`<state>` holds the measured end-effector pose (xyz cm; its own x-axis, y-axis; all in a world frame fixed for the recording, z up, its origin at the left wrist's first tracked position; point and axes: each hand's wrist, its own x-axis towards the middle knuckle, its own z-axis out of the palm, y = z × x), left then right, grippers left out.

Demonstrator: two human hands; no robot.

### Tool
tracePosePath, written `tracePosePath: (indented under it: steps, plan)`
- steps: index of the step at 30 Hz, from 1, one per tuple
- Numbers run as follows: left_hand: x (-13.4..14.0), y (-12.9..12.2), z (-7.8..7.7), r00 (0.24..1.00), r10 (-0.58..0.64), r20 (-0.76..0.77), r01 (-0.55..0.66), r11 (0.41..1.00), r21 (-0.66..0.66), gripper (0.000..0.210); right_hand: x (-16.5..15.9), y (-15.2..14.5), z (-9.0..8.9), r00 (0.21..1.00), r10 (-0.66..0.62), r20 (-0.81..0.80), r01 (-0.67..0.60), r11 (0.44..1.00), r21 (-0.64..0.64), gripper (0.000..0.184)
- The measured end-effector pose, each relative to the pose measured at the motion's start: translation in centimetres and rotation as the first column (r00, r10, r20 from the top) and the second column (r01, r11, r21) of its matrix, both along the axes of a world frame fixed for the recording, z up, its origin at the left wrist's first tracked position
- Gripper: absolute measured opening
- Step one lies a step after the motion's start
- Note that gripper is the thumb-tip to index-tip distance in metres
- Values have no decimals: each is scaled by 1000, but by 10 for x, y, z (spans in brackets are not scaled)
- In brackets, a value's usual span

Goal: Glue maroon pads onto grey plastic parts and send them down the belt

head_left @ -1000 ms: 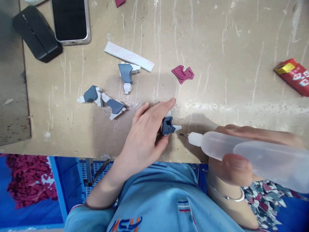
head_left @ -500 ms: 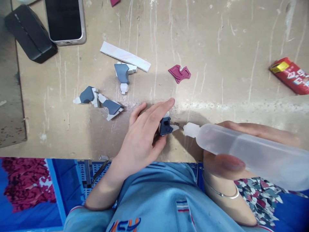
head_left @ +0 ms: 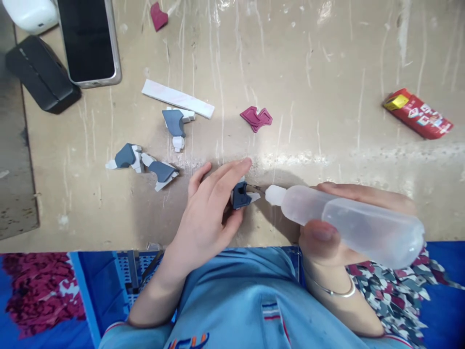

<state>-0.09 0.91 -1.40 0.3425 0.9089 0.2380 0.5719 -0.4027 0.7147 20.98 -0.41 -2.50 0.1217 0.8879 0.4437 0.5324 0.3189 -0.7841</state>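
My left hand rests on the table, its fingers and thumb closed on a small dark blue and white plastic part. In my right hand is a translucent squeeze bottle, tilted on its side with a white cap and thin needle tip. That tip points left and reaches the edge of the held part; whether it touches cannot be made out. Left of my left hand lie similar grey-blue and white parts: one upper, one far left, one nearer. Two overlapping maroon pieces lie beyond my fingers.
A white strip lies behind the parts. At the back left are a phone, a black box and a white case. A red packet lies right. Below the table edge, blue bins hold maroon and mixed pieces.
The camera view has shifted, so the table things appear lower and slightly left. Both hands keep their grip, and the bottle's tip stays at the part.
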Motion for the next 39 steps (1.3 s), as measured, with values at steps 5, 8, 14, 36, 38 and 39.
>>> tracePosePath:
  steps: [5, 8, 14, 36, 38, 39]
  plan:
    - [-3, -2, 1, 999, 19, -36, -19, 1000, 3, 67, -14, 10, -1, 978, -94, -187, 120, 984, 132, 38]
    - [-8, -5, -3, 991, 132, -27, -132, 991, -7, 66, 9, 22, -2, 738, -33, -674, -79, 988, -134, 43]
    - [-12, -6, -18, 966, 246, 79, -241, 968, -76, 66, 78, 48, -10, -323, -36, -946, -533, 833, 151, 8]
    - [-1, -7, -18, 861, 342, 376, -76, 819, -569, 67, -5, 143, 15, 592, 469, 655, -454, 866, -209, 21]
    - [-1, -6, -14, 858, 337, 388, -73, 827, -557, 68, -3, 131, 21, 658, 436, 614, -461, 878, -128, 23]
    - [-1, -6, -12, 856, 336, 392, -74, 832, -550, 68, -2, 121, 26, 714, 422, 559, -461, 884, -78, 23]
